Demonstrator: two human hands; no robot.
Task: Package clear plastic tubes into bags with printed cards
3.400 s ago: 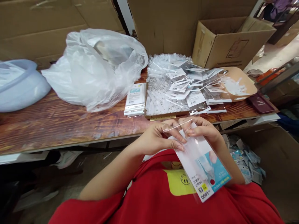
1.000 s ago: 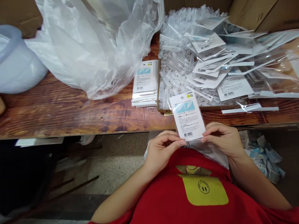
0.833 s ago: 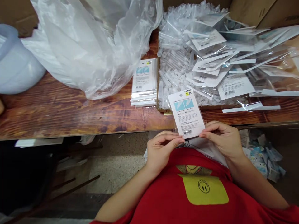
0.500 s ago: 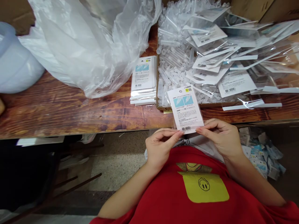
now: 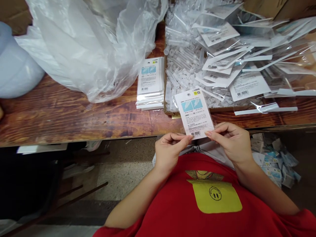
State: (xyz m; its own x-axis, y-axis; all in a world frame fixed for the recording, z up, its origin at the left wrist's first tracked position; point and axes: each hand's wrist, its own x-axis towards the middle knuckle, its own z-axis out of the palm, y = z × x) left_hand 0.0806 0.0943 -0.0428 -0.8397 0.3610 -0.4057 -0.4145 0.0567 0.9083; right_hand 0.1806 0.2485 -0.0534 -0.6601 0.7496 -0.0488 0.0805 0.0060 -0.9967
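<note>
A white printed card in a clear sleeve (image 5: 195, 112), with blue pictures and a barcode, is held upright near the table's front edge. My left hand (image 5: 171, 148) pinches its lower left corner between thumb and fingers. At the lower right corner, my right hand (image 5: 230, 140) has the same kind of pinch. Behind the card stands a shallow cardboard box (image 5: 165, 79) full of clear plastic tubes (image 5: 184, 59) and small white pieces. Left of the box lies a stack of similar sleeved cards (image 5: 150, 79).
Loose sleeved cards (image 5: 249, 84) pile over the box's right side. A crumpled clear plastic bag (image 5: 91, 49) covers the table's back left, beside a pale rounded container (image 5: 17, 65). Below the wooden table (image 5: 74, 118), more packets (image 5: 274, 161) lie at the right.
The view has shifted slightly. Both hands still pinch the card's lower corners, and the card has barely moved.
</note>
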